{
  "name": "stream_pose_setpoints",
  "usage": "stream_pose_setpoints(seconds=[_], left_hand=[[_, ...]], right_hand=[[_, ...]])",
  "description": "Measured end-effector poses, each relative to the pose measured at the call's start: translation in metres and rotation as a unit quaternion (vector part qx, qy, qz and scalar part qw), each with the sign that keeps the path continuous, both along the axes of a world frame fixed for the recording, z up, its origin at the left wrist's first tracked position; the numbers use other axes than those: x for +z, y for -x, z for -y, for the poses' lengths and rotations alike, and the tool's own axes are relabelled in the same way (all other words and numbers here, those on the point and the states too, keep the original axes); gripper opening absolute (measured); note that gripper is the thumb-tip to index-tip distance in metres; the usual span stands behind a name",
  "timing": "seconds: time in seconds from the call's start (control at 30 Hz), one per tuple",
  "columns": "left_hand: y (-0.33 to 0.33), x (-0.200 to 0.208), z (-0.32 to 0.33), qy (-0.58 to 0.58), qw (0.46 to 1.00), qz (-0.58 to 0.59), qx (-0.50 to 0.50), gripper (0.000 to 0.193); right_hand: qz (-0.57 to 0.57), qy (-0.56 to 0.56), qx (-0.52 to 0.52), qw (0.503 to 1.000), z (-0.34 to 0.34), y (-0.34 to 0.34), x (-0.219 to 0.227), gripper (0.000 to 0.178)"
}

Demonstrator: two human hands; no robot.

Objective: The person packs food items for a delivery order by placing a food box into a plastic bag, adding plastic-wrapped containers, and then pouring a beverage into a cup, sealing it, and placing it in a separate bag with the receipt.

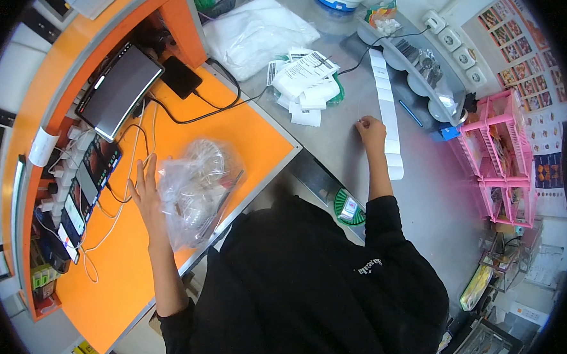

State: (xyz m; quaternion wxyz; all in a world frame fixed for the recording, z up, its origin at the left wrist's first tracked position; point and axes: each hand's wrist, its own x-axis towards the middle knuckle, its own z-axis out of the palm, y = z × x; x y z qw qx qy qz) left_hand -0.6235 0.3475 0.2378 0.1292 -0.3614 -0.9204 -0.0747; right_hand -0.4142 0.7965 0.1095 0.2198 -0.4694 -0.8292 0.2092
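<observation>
On the orange counter (139, 242), a clear plastic bag (180, 182) holds what look like round lidded containers. My left hand (144, 192) is open beside the bag's left side, its fingers stretched out; I cannot tell whether it touches the bag. Over the grey metal table (425, 189), my right hand (372, 132) is closed in a pinch, and whatever sits at its fingertips is too small to name. Just right of that hand runs a long strip of white paper (385, 101). Farther off, crumpled printed paper slips (304, 80) lie in a heap.
A tablet (120, 89), a black phone (181, 76) and several more phones stand or lie at the left among cables. White plastic bags (257, 34) rest at the back. Grey bins with cutlery (422, 61), a blue pen (410, 113) and a pink rack (502, 156) are at the right.
</observation>
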Motion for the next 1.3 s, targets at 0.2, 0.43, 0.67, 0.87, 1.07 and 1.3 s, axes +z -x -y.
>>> stream_pose_setpoints(seconds=[0.2, 0.43, 0.67, 0.87, 1.07, 1.3], left_hand=[[0.001, 0.002, 0.004, -0.046, 0.997, 0.016, -0.062, 0.034], [0.005, 0.027, 0.007, 0.003, 0.992, 0.002, -0.123, 0.045], [0.016, 0.025, 0.010, -0.047, 0.979, -0.005, -0.198, 0.045], [0.025, 0.018, 0.023, -0.108, 0.958, 0.156, -0.216, 0.027], [0.063, 0.048, 0.014, -0.076, 0.846, 0.517, -0.109, 0.036], [0.059, 0.038, 0.028, -0.259, 0.695, 0.669, -0.034, 0.023]], right_hand=[[0.116, -0.119, -0.001, 0.986, -0.007, 0.011, -0.010, 0.018], [-0.171, -0.041, 0.121, 0.977, 0.099, 0.061, 0.096, 0.013], [-0.078, -0.081, 0.653, 0.749, 0.268, 0.165, 0.155, 0.020], [-0.095, 0.097, 0.568, 0.812, 0.285, 0.151, 0.152, 0.025], [-0.198, -0.069, 0.512, 0.833, 0.322, 0.133, 0.139, 0.020], [-0.234, -0.210, 0.437, 0.843, 0.387, 0.137, 0.132, 0.022]])
